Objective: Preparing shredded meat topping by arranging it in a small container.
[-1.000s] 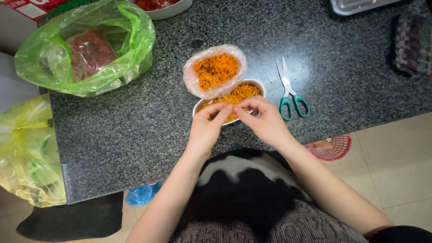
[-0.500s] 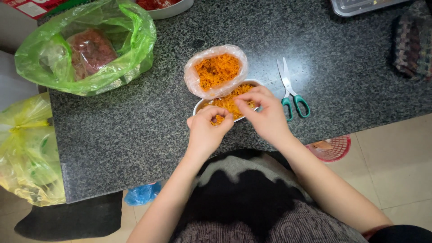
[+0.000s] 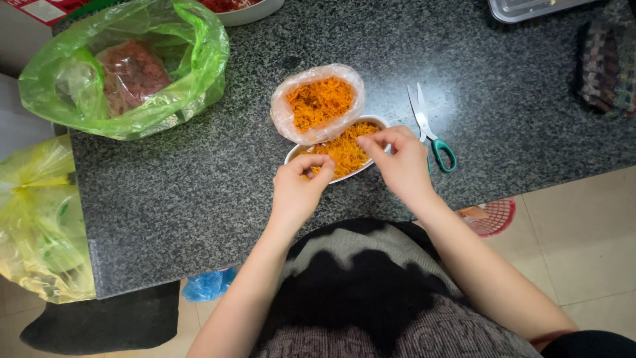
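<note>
A white oval bowl [image 3: 381, 121] of orange shredded food sits near the front edge of the dark speckled counter [image 3: 199, 192]. A clear plastic bag [image 3: 320, 103] holding more orange shreds leans on the bowl's far rim. My left hand [image 3: 299, 189] is at the bowl's near left rim, with its fingers curled and pinched on shreds. My right hand [image 3: 403, 162] is over the bowl's right end, and its fingertips pinch the shreds there. The two hands are apart, one at each end of the bowl.
Green-handled scissors [image 3: 430, 132] lie just right of my right hand. A green plastic bag [image 3: 132, 66] with reddish food sits at the back left, and a yellow bag [image 3: 40, 219] hangs off the counter's left side. A dark woven cloth [image 3: 606, 59] lies far right.
My hands were pinched together over the middle of the bowl. They have since drawn apart, the left toward the near left rim and the right toward the right end.
</note>
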